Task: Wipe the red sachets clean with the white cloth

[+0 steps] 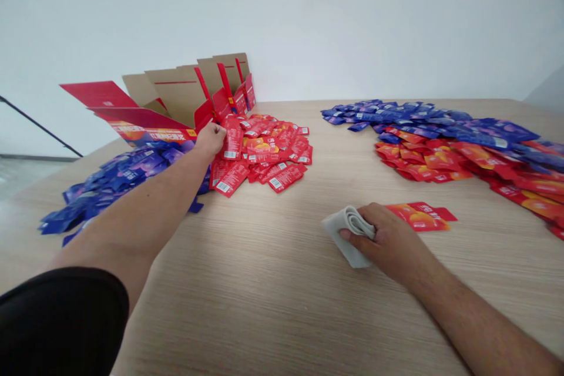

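My left hand (210,140) reaches to the left side of a pile of red packets (286,150), its fingers closed in a pinch. At its fingertips is a red packet (232,144) with a white barcode label low on its face. A folded white cloth (350,235) is gripped in my right hand (385,241), just above or on the table; I cannot tell which. Partly behind that hand lies a flat red-and-orange packet (420,217) with a tab at its right end.
Open red cardboard boxes (150,123) stand in a row at the back left. Blue-purple packets (127,170) are heaped under my left forearm. Across the right side of the wooden table (247,294) spread more blue packets (409,114) and red-orange packets (445,158). A white wall rises behind.
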Action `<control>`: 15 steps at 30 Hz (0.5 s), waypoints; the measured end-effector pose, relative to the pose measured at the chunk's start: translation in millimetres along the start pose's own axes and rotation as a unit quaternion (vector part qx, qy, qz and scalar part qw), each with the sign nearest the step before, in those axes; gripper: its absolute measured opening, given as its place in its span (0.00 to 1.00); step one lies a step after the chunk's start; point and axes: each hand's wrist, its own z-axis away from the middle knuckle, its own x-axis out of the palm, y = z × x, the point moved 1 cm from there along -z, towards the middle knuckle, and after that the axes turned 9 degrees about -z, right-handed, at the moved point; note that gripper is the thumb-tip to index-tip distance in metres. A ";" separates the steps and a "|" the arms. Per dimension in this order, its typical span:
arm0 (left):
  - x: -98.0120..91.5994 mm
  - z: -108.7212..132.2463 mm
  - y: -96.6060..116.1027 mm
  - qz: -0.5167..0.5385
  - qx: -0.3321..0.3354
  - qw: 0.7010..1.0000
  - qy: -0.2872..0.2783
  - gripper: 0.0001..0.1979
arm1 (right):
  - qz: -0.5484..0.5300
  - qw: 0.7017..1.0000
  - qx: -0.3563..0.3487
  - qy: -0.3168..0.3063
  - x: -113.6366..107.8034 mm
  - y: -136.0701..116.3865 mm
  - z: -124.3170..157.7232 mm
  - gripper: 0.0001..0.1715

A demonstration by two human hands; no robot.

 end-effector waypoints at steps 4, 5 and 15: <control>5.1 -1.1 -10.3 -0.013 0.020 0.999 0.026 0.04 | -0.008 1.000 -0.005 -0.003 -1.1 -0.5 0.0 0.12; 3.5 0.0 -12.3 -0.013 0.015 0.999 0.042 0.04 | -0.008 1.000 -0.007 -0.003 -1.3 -0.8 0.0 0.12; -42.3 77.1 21.1 0.042 0.057 0.991 0.114 0.05 | 0.033 0.999 -0.025 0.034 -9.0 -2.9 -2.9 0.12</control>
